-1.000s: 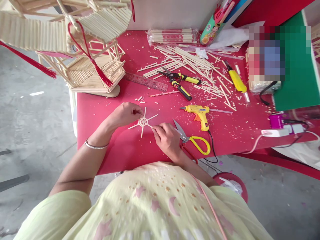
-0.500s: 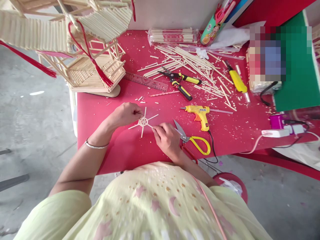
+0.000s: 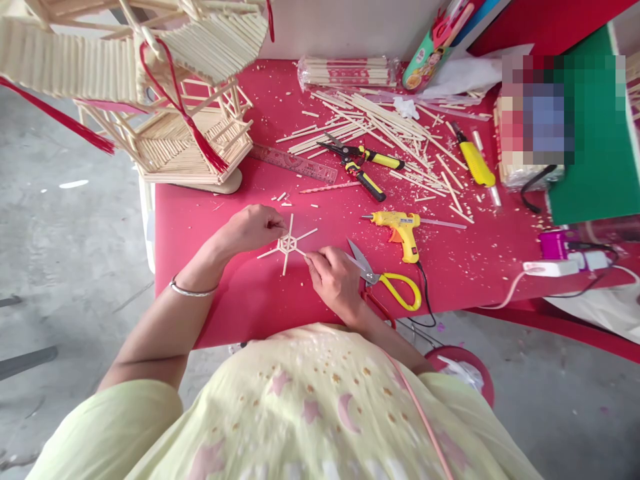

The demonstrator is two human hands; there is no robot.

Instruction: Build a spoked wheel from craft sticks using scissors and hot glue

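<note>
A small star-shaped frame of thin wooden sticks, with a hexagon round its centre, lies on the red table in front of me. My right hand pinches the tip of its lower right arm between thumb and fingers. Above its upper left side, my left hand has its fingertips pressed together near the hexagon; whatever they hold is too small to make out. Beside my right hand lie scissors with yellow handles. A yellow glue gun rests on its side farther right, a glue stick in its back.
At the left stands a large stick-built pavilion model with red tassels. Behind are a ruler, pliers, loose sticks and a yellow-handled tool. A power strip sits right, near the glue gun's cord.
</note>
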